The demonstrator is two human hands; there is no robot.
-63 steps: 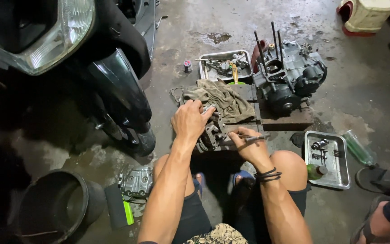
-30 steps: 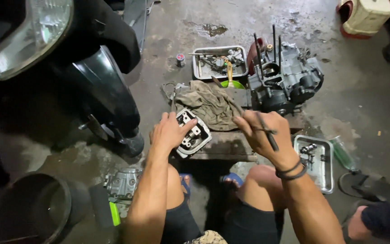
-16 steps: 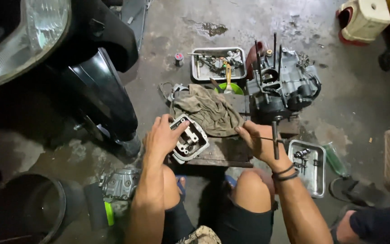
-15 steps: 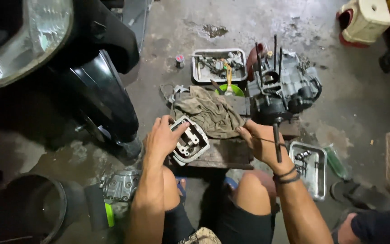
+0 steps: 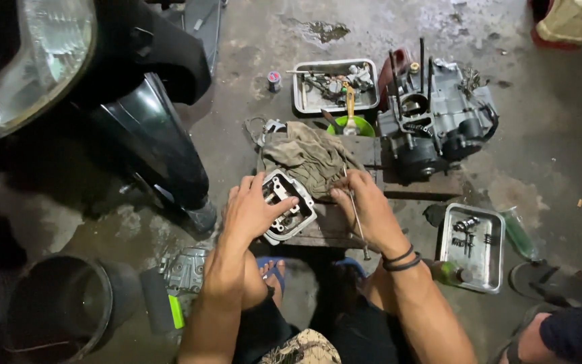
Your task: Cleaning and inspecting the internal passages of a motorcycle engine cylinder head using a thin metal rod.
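My left hand (image 5: 254, 210) grips a grey metal cylinder head (image 5: 288, 214) lying on a low wooden board (image 5: 335, 232) in front of my knees. My right hand (image 5: 366, 210) holds a thin metal rod tool (image 5: 358, 226), its upper end near the cylinder head and its lower end pointing back toward me. A dirty beige rag (image 5: 311, 156) lies crumpled just beyond both hands.
A motorcycle engine block (image 5: 436, 125) stands at the back right, behind it a metal tray of parts (image 5: 335, 86) and a green bowl (image 5: 349, 126). Another tray (image 5: 471, 246) sits right. A scooter's front fender (image 5: 149, 141) and black bucket (image 5: 62, 307) are left. Another person's foot shows bottom right.
My right hand came down from near the engine and now rests beside the cylinder head with the rod tool. My left hand keeps hold of the cylinder head.
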